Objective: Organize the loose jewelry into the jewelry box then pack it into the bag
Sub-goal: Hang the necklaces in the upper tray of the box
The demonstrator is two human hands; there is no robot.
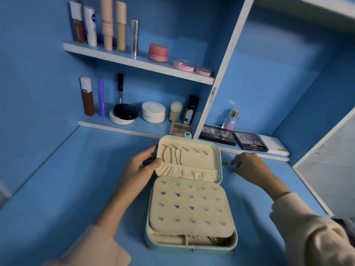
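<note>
Jewelry box (199, 160) lies open on the surface (76, 179) between the hands; the left hand (142, 167) grips the lid's edge, thumb on the lining beside the hung chains (172, 155), likely to steady it open; the right hand (247, 166), fingers loosely bent and apparently holding nothing, hovers just beside a small gold piece (224, 161) lying next to the lid; beyond that hand, palettes (217, 138) line a low ledge; nothing blocks the reach; no bag shows.

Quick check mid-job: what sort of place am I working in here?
Probably a home vanity or dressing nook: blue shelves lined with makeup tubes, eyeshadow palettes and a perfume bottle, with an open jewelry box on the counter.
</note>
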